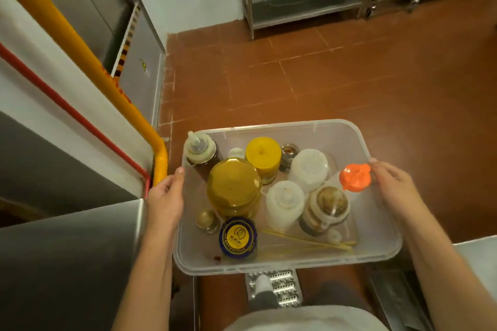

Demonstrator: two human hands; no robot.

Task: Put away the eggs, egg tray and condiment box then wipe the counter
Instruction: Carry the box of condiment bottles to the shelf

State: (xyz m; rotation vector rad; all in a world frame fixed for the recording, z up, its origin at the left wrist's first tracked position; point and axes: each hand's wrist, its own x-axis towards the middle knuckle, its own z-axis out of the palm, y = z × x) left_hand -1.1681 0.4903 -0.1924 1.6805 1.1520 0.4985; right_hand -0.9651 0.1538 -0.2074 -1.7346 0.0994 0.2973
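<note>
I carry a clear plastic condiment box [382, 228] in front of me, above the red tiled floor. My left hand [165, 196] grips its left wall and my right hand [395, 188] grips its right wall. Inside stand several bottles and jars: a big yellow oil jar [234, 185], a yellow-capped bottle [263, 154], white squeeze bottles [285, 201], an orange-capped bottle [355, 177], a blue-lidded jar [238, 236] and a brown sauce bottle [199, 146]. Thin wooden sticks [309, 240] lie on the box's floor. No eggs or egg tray are in view.
A steel counter [67, 263] is at my lower left, and a second counter edge [478, 252] at the lower right. A yellow pipe [80, 45] and a red pipe [67, 107] run down the left wall. A steel rack [304, 0] stands at the far wall. A floor drain grate [285, 287] lies below the box.
</note>
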